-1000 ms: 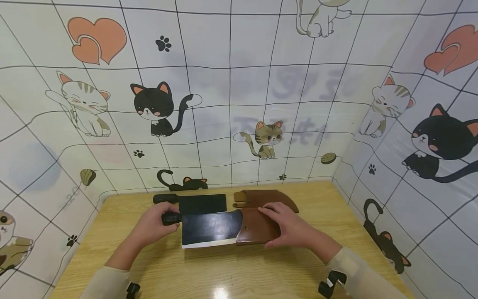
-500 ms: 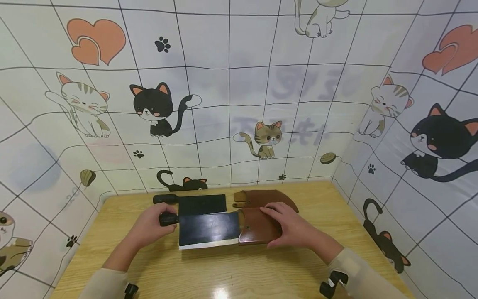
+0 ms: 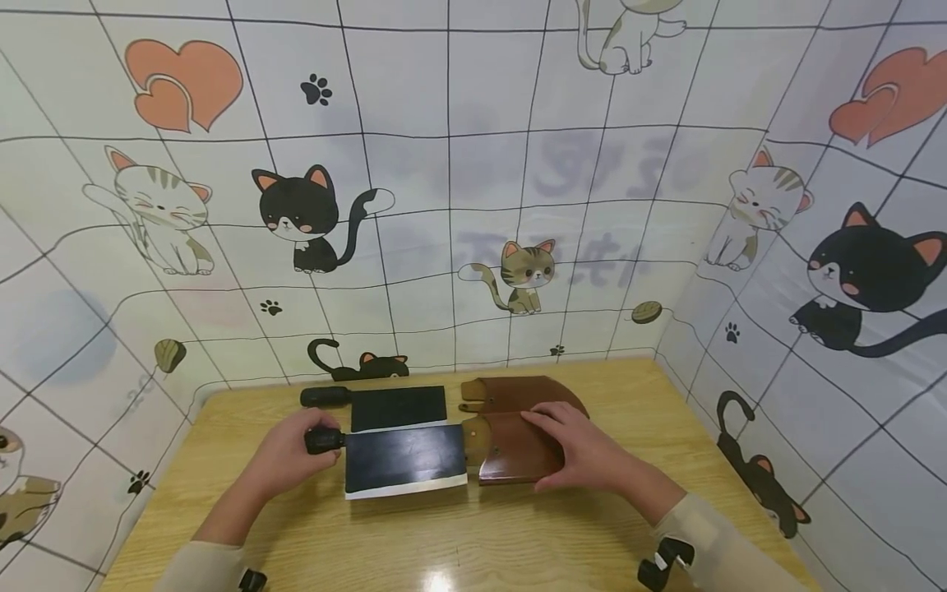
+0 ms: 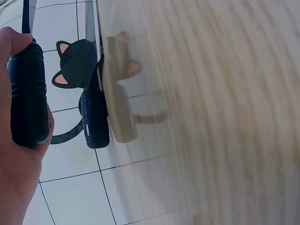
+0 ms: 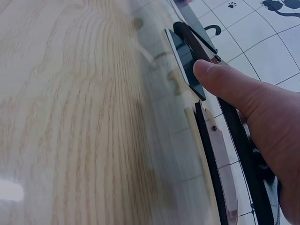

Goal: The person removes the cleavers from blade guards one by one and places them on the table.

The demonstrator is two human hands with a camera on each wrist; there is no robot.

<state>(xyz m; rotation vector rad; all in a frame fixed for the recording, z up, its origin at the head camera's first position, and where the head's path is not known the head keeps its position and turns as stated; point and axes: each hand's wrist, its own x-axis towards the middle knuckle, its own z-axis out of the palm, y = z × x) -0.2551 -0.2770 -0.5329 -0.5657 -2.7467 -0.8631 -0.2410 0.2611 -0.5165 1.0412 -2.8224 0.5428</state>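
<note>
By its black handle point(image 4: 28, 98), my left hand point(image 3: 284, 452) holds a cleaver with a dark blade point(image 3: 405, 459) and a bright lower edge. To the right, a brown leather sheath point(image 3: 518, 452) is gripped by my right hand point(image 3: 580, 452), thumb on the near side and fingers on the far side. The blade's end is out of the sheath, next to the tan leather flap point(image 3: 476, 440) at its mouth. In the right wrist view my right hand point(image 5: 262, 108) shows mainly its thumb; the sheath is partly hidden there.
Behind lies a second cleaver point(image 3: 399, 407), its black handle point(image 4: 95, 119) to the left. A second brown sheath point(image 3: 521, 393) lies at the back right, partly covered. The wooden table point(image 3: 459, 534) meets cloth walls printed with cats point(image 3: 296, 214) on three sides.
My left hand has moved left with the cleaver, drawing its blade out of the sheath. The right hand and the sheath have shifted slightly right, and more of the tan flap shows.
</note>
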